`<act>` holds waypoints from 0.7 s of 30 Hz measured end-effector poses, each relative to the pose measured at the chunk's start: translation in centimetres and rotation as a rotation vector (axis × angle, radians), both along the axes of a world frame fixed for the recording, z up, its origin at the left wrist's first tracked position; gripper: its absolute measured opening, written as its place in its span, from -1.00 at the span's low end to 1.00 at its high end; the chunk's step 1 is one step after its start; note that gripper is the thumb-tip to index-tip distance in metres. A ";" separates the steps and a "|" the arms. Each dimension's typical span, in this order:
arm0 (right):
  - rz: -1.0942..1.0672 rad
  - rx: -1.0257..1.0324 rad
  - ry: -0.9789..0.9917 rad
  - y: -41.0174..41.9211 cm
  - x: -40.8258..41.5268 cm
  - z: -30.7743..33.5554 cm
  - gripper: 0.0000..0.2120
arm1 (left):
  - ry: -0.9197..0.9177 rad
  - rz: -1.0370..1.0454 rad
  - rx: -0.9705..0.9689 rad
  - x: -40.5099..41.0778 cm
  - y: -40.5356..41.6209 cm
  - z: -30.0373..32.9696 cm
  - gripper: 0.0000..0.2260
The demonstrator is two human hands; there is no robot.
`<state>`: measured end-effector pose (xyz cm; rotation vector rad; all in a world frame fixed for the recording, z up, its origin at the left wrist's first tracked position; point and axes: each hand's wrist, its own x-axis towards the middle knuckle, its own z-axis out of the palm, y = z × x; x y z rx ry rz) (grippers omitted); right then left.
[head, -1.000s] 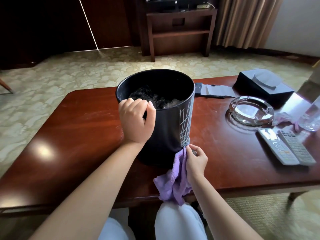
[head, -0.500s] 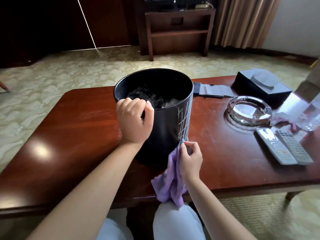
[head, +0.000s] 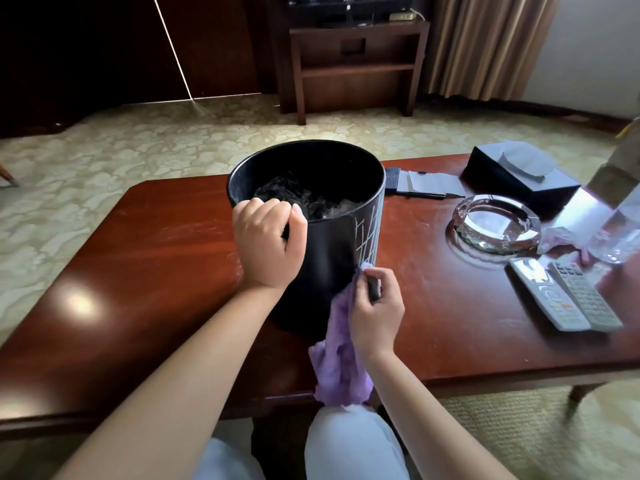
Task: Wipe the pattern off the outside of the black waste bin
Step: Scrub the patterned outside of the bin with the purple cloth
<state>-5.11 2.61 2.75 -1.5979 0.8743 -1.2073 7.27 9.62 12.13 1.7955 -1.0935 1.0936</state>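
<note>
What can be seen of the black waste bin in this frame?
The black waste bin is a round, matte, open-topped tub standing upright on the red-brown wooden table. A dark crumpled liner lies inside. Pale scratchy lines, the pattern, cover its right outer side; the side facing the camera looks plain. The left hand grips the near rim, fingers hooked inside. The right hand presses a purple cloth against the lower wall beneath the pattern.

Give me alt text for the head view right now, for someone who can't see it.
A person's left hand grips the rim of a black waste bin on a wooden table while the right hand presses a purple cloth low against its side, below pale scratchy lines. A glass ashtray and two remotes lie to the right.
</note>
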 end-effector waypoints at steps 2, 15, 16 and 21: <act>0.008 -0.168 0.007 0.5 0.1 -0.3 -0.96 | 0.001 0.002 0.000 0.0 0.0 0.0 -0.69; 0.022 -0.157 -0.082 -0.3 0.0 2.8 -0.92 | -0.009 -0.019 -0.003 -0.1 0.0 0.0 -0.72; 0.027 -0.164 -0.105 -0.3 0.1 3.2 -0.91 | -0.009 -0.018 -0.005 -0.1 0.0 0.1 -0.72; 0.088 -0.065 0.040 0.4 -0.9 -1.0 -0.88 | -0.010 -0.014 -0.001 -0.1 0.0 0.1 -0.72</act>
